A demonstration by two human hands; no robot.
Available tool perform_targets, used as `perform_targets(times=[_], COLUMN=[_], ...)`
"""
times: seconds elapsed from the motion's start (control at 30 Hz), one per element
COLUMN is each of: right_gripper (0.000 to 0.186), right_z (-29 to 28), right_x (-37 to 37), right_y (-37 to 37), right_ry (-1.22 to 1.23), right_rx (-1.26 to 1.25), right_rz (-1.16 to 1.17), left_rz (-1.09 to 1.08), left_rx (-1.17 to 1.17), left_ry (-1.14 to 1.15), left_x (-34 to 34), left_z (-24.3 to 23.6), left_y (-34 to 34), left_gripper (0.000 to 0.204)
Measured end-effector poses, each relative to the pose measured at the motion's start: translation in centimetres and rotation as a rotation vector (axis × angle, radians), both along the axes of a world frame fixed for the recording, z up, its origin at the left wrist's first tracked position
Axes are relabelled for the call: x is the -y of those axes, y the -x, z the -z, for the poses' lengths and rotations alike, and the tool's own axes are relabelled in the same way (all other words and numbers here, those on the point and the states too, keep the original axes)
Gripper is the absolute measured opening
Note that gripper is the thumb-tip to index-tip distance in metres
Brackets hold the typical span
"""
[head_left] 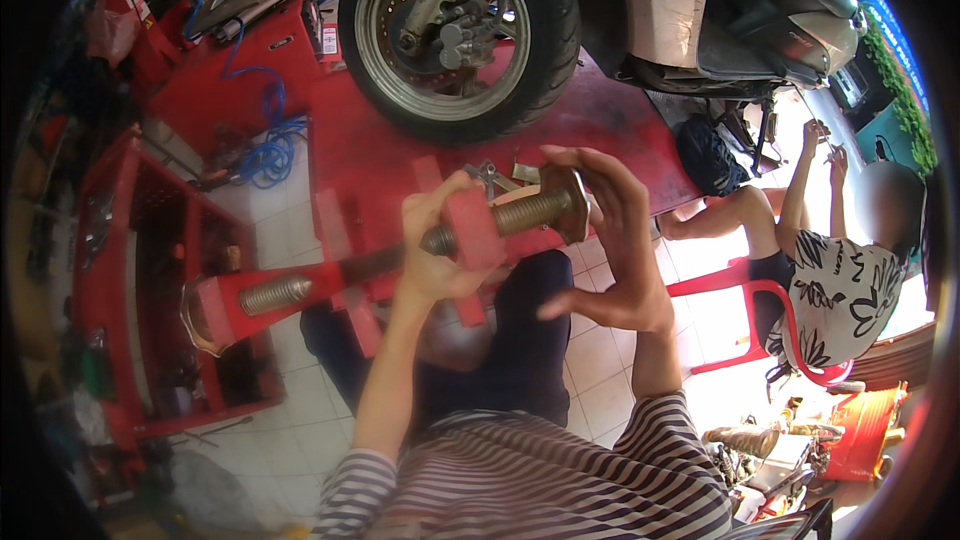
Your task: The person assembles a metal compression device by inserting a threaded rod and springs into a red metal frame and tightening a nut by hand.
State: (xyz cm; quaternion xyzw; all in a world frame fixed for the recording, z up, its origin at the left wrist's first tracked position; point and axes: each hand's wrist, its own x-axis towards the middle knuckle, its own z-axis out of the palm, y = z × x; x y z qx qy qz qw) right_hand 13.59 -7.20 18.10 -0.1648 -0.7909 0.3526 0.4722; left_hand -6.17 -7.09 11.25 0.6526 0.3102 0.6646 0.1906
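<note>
A red metal clamp frame (330,285) with two long threaded bolts lies across in front of me, over my knees. My left hand (430,250) is closed around its red end block (473,228). The right threaded bolt (532,210) passes through that block and ends in a brass-coloured star-shaped knob (572,204). Around this knob my right hand (625,260) is spread, fingertips at its upper edge and thumb apart below; whether they touch is unclear. At the frame's left end is another threaded bolt (275,294) with a similar knob (200,318).
Ahead, a scooter's front wheel (460,40) stands on a red platform (345,145) with small metal parts. A red tool cart (130,280) and a coiled blue hose (270,155) are at left. To the right a person (840,280) sits on a red chair (725,285).
</note>
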Motion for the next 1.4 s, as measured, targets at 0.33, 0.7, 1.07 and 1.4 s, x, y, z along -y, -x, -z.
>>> perform_targets(times=[0.33,0.7,1.07,1.4], right_gripper=[0.108,0.098,0.071,0.042], right_z=[-1.0,-0.8,-1.9,-0.7], right_x=[-0.4,-0.8,-1.5,-2.2], right_y=[-0.8,-0.6,0.4,2.5], right_ry=[-0.076,0.281,-0.203,-0.179], right_rx=[-0.098,0.1,0.119,-0.05], right_rz=[0.011,-0.053,0.082,0.124], left_rz=[-0.002,-0.035,0.094,0.114], left_rx=[-0.057,-0.109,0.12,0.087], left_ry=[-0.023,-0.04,0.092,0.144], left_x=[0.2,0.7,-0.4,-0.5], left_z=[-0.9,-1.4,0.5,0.1], left_y=[0.2,-0.1,0.4,0.8], left_gripper=[0.035,0.031,0.046,0.06])
